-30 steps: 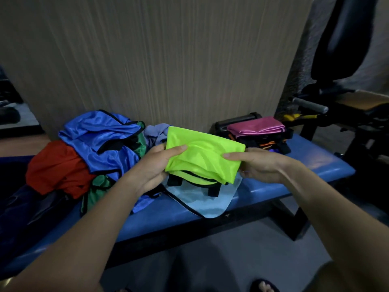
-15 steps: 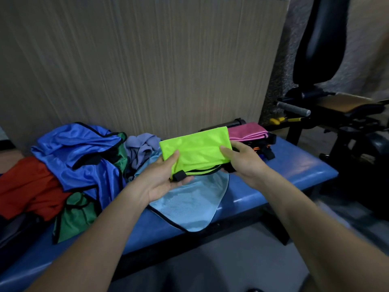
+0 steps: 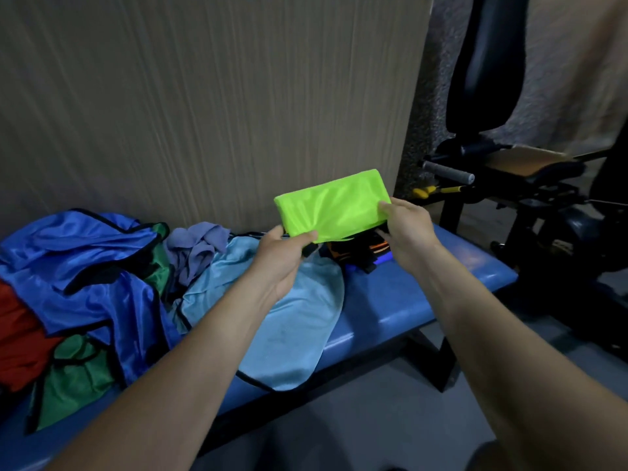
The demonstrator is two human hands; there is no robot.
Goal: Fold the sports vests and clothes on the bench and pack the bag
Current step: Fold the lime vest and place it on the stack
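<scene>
Both hands are up over the bench [image 3: 452, 283], and between them sits the lime vest [image 3: 334, 205], folded into a tidy rectangle and held clear of the padding. The left hand [image 3: 280, 258] pinches its lower left corner, thumb on top and fingers curled beneath; the right hand [image 3: 404, 226] grips the right edge, thumb across the front. Directly below the vest lies a dark stack [image 3: 360, 251] of folded items with orange trim, partly hidden by it. A pale blue cloth [image 3: 295, 331] spreads across the bench under the left wrist, draping over the front edge. Further left, a loose heap: a blue vest [image 3: 85, 263] on top, a green vest [image 3: 74, 379] under it, a red garment [image 3: 17, 338] at the edge, and a crumpled lilac cloth [image 3: 197, 246] by the wall panel [image 3: 204, 107]. Gym equipment [image 3: 509, 171] stands to the right.
</scene>
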